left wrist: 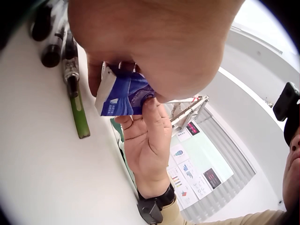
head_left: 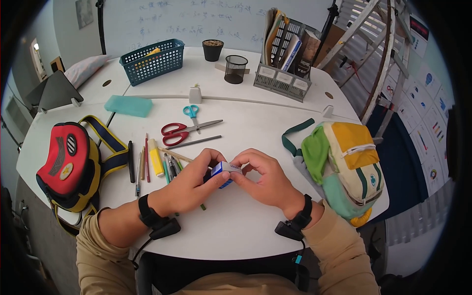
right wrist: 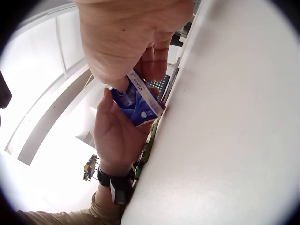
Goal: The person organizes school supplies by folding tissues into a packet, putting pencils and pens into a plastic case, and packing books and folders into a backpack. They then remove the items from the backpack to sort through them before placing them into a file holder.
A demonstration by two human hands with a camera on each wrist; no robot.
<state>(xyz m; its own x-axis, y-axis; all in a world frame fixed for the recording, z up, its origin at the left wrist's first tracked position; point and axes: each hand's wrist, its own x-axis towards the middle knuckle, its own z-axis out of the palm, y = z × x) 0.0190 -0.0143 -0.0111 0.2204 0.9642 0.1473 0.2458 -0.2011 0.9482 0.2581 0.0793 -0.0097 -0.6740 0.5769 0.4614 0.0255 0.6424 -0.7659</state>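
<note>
A small blue and white packet is held between both hands above the front middle of the table. The left hand grips its left side with curled fingers and thumb. At its right end the right hand pinches it between thumb and fingers. In the left wrist view the packet shows its blue printed face, with the right hand below it. The right wrist view shows the packet with a white lettered edge, the left hand around its lower part.
Pens and a yellow highlighter lie left of the hands. Behind are red scissors and blue-handled scissors. A red bag stands left, a green-yellow backpack right. A basket, mesh cup and file rack stand farther back.
</note>
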